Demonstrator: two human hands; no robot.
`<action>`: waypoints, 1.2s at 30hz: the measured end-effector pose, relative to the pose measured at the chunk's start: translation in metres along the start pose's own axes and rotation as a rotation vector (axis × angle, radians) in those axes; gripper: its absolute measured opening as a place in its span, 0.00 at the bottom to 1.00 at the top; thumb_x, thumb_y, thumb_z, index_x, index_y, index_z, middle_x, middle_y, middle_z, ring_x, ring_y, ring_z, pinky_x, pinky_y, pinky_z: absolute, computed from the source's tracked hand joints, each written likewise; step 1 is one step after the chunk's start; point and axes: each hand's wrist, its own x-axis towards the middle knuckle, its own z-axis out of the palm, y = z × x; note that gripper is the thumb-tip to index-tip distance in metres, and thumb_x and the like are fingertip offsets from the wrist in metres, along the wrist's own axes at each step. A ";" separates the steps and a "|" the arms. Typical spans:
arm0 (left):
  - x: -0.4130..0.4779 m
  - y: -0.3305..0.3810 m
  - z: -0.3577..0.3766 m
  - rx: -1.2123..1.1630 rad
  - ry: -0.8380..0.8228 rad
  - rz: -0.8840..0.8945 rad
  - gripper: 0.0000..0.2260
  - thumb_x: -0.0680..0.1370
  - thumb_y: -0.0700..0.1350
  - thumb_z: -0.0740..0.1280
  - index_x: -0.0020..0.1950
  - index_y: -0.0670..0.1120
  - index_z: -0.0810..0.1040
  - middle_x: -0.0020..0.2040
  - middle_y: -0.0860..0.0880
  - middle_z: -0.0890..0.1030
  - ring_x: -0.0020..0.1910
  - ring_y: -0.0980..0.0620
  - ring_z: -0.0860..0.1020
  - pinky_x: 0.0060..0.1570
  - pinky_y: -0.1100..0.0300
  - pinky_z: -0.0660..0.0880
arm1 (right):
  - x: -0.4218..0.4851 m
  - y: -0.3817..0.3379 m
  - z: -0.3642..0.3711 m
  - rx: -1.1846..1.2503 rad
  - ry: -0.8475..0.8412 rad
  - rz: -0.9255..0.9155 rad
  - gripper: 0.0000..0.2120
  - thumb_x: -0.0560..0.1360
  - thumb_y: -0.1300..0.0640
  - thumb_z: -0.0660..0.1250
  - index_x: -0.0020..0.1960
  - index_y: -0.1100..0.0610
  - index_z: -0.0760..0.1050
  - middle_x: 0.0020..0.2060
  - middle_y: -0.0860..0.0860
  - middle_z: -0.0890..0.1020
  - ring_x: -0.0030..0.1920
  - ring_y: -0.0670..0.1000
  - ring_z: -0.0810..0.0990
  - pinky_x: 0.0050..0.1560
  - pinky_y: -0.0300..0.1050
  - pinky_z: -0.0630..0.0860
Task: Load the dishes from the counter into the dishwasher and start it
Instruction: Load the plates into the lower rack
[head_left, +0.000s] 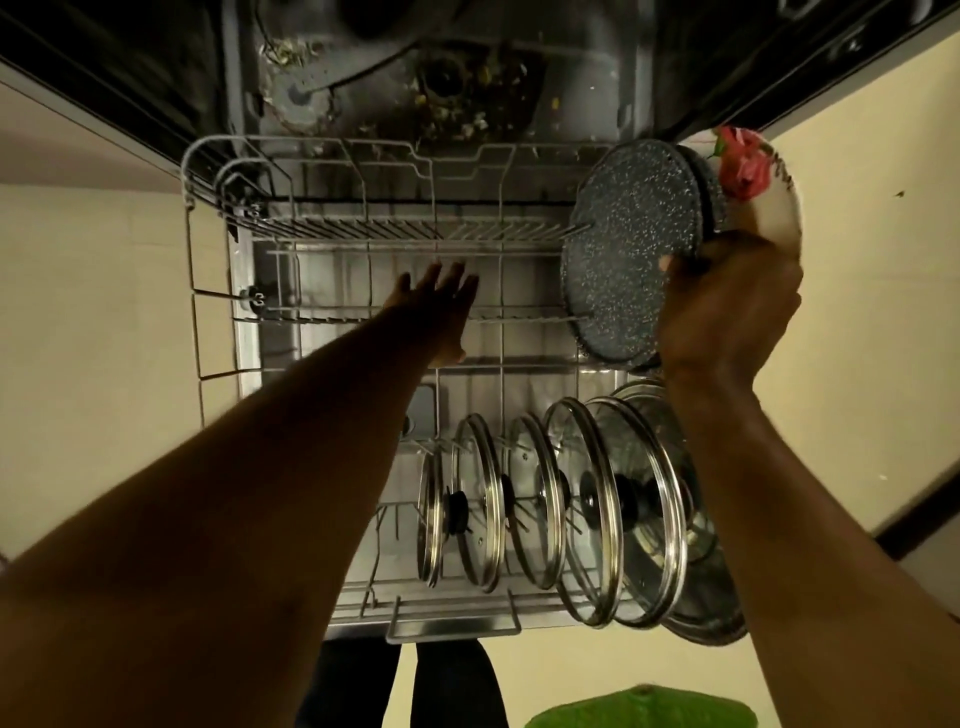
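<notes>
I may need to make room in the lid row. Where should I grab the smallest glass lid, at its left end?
I'd pinch the top of its steel rim from straight above, fingers on either face. The smallest glass lid stands on edge in the rack tines, so its upper rim is free, while its black knob points sideways into the narrow gap before the next lid.

Glossy glass lids (592, 499), matt speckled plate (628, 249), metal wire rack (363, 234).
</notes>
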 end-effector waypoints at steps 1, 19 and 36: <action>-0.002 0.004 0.006 -0.012 0.005 0.014 0.47 0.77 0.50 0.71 0.81 0.47 0.38 0.81 0.45 0.39 0.80 0.42 0.42 0.77 0.43 0.47 | 0.003 0.001 0.001 0.013 0.019 -0.021 0.08 0.74 0.57 0.70 0.44 0.62 0.81 0.43 0.62 0.83 0.45 0.61 0.81 0.41 0.40 0.66; -0.045 0.014 0.029 -0.147 0.021 -0.020 0.43 0.80 0.46 0.66 0.80 0.51 0.35 0.79 0.45 0.33 0.79 0.42 0.38 0.77 0.43 0.42 | -0.017 -0.002 -0.012 -0.143 0.040 0.016 0.14 0.75 0.53 0.70 0.59 0.57 0.76 0.62 0.55 0.77 0.59 0.62 0.78 0.54 0.52 0.75; -0.243 -0.013 0.023 -0.272 0.085 -0.072 0.33 0.84 0.51 0.57 0.81 0.52 0.38 0.79 0.46 0.32 0.79 0.43 0.36 0.77 0.43 0.41 | -0.181 -0.073 -0.069 -0.190 -0.343 -0.433 0.19 0.74 0.57 0.68 0.64 0.58 0.74 0.62 0.57 0.73 0.63 0.59 0.71 0.64 0.55 0.70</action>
